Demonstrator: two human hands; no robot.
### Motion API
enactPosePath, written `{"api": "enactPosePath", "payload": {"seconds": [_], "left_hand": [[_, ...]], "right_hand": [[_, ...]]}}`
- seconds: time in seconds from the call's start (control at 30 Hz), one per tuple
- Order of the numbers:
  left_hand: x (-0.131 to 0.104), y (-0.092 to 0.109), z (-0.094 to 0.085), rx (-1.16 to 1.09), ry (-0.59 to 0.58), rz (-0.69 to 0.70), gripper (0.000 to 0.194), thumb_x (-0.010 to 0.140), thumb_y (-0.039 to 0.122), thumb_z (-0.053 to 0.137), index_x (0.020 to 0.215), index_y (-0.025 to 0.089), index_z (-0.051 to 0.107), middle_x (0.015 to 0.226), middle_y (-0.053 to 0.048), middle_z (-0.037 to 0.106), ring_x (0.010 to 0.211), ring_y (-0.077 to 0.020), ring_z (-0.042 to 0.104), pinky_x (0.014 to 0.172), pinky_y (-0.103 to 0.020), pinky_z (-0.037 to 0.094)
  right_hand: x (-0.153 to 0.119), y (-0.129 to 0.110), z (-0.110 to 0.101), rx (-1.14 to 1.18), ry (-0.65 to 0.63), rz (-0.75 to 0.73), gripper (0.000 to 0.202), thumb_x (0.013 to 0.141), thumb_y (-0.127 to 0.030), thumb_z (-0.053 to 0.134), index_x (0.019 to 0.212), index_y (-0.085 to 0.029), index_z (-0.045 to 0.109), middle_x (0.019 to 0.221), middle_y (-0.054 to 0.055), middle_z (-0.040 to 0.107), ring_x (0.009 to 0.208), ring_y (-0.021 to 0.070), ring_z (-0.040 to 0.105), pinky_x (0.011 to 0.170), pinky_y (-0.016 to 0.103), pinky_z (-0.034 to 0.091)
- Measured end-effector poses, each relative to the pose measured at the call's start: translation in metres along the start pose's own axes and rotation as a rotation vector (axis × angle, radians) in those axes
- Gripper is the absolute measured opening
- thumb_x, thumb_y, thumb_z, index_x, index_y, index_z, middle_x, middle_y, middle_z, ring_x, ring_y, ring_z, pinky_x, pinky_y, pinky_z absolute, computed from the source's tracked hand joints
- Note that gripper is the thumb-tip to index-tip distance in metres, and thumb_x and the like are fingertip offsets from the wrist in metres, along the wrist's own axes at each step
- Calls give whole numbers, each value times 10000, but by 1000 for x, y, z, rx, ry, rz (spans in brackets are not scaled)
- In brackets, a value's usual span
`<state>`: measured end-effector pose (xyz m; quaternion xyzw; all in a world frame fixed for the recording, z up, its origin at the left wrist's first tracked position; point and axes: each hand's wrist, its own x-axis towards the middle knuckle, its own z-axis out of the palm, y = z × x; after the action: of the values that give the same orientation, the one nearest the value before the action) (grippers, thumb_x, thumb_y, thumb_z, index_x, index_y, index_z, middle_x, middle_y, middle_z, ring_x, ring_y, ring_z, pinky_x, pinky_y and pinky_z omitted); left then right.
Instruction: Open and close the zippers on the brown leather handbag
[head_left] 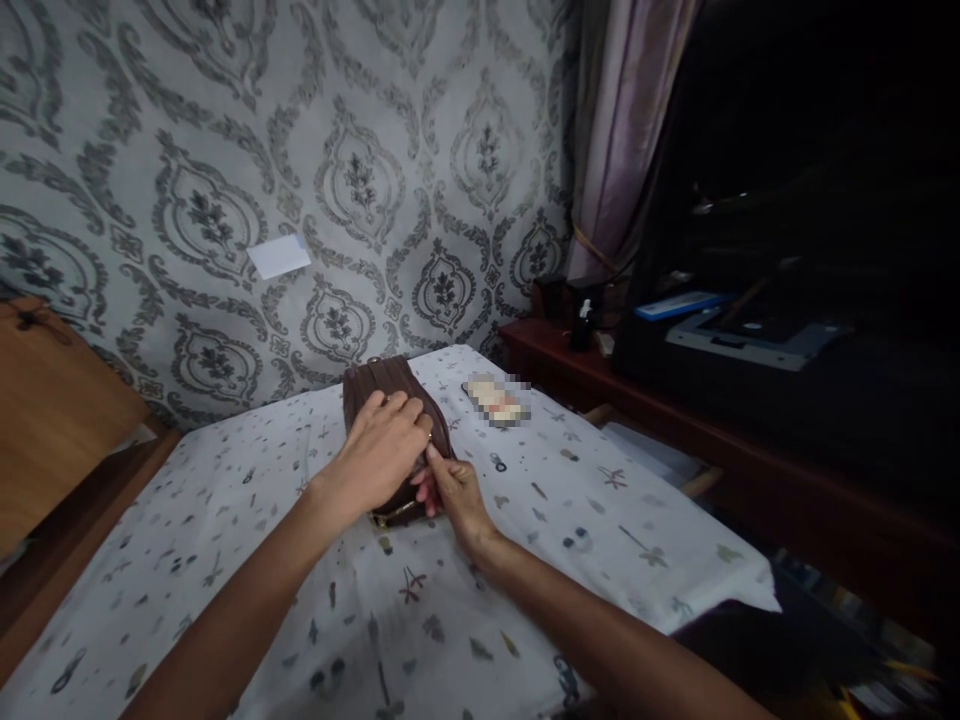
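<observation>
A brown zipped bag (379, 377), leathery and pleated, lies on the patterned white tablecloth (255, 520). Across its top rests my left hand (385, 440), its fingers bent over the far side and pressed to the bag. My right hand (454, 492) grips the bag's right edge near the front, thumb up and fingers curled underneath. A gold-coloured zip (397, 514) shows along the near end, below both hands. Part of the bag's middle is hidden by my hands.
A phone-sized flat item (496, 400), blurred out, lies right of the bag. A dark red cabinet (540, 345) with a small dark bottle (583, 325) and a large black screen (795, 200) stands at the right. A wooden panel (60, 420) rises at the left.
</observation>
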<state>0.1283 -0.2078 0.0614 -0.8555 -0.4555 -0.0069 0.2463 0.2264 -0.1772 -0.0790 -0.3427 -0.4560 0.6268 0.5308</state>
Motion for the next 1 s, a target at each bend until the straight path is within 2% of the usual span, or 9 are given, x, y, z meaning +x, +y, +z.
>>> {"api": "enactPosePath", "payload": {"seconds": [0.13,0.23,0.4,0.53,0.7,0.8,0.87,0.93,1.0], "left_hand": [[-8,-1,-13,0,23,-129,209,817,7,472,905,149,597,948,-91,619,965,-261,566,845,-395,416],[-14,-3,-17,-120,0,-201,177,850,43,473,816,171,590,890,-68,639,897,-241,583,801,-376,431],[-30,7,-7,-378,-21,-172,209,909,193,507,703,190,546,765,-22,613,807,-199,550,735,-336,425],[-46,27,16,-381,135,-160,239,938,195,452,715,184,538,751,-22,576,791,-192,509,789,-373,424],[-56,40,41,-337,361,-160,207,938,131,403,881,172,598,861,-67,602,850,-203,515,850,-401,449],[-58,32,47,-294,461,-185,230,915,91,404,1024,175,588,1045,-107,599,983,-224,530,879,-390,467],[-57,21,51,-277,497,-291,274,892,89,431,1121,180,553,1131,-120,572,1056,-245,520,911,-411,464],[-56,10,54,-293,495,-410,301,874,101,466,1157,181,529,1133,-117,569,1062,-257,518,912,-425,465],[-54,1,57,-330,465,-475,264,863,102,485,1104,188,549,1077,-98,583,1033,-253,523,886,-412,475]], "right_hand": [[-1,-1,0,13,-20,22,635,666,-776,595,538,-156,637,440,10,575,308,65,429,343,192,266],[-2,-3,-1,22,-22,28,639,671,-782,589,553,-156,640,452,8,577,317,64,433,351,192,263],[-4,-5,-2,19,-55,-13,649,696,-785,563,525,-160,610,430,6,558,330,72,436,369,199,277],[-4,-5,-2,2,-65,-52,672,733,-784,522,430,-185,517,348,-15,465,329,77,393,381,208,300],[-6,-5,-2,-30,-39,-48,662,751,-760,529,437,-177,526,386,-4,499,350,78,418,393,206,299],[-6,-7,-2,-61,-34,-39,645,744,-751,544,453,-175,553,401,2,520,349,78,421,394,206,309],[-6,-8,-3,-71,-34,-30,626,730,-745,563,469,-176,569,406,4,532,345,80,420,389,208,313],[-6,-8,-3,-67,-37,-9,608,703,-744,589,504,-170,596,430,8,556,341,79,427,376,206,300],[-5,-7,-3,-56,-40,10,593,677,-738,615,542,-160,624,457,10,577,338,76,437,369,200,286]]}}
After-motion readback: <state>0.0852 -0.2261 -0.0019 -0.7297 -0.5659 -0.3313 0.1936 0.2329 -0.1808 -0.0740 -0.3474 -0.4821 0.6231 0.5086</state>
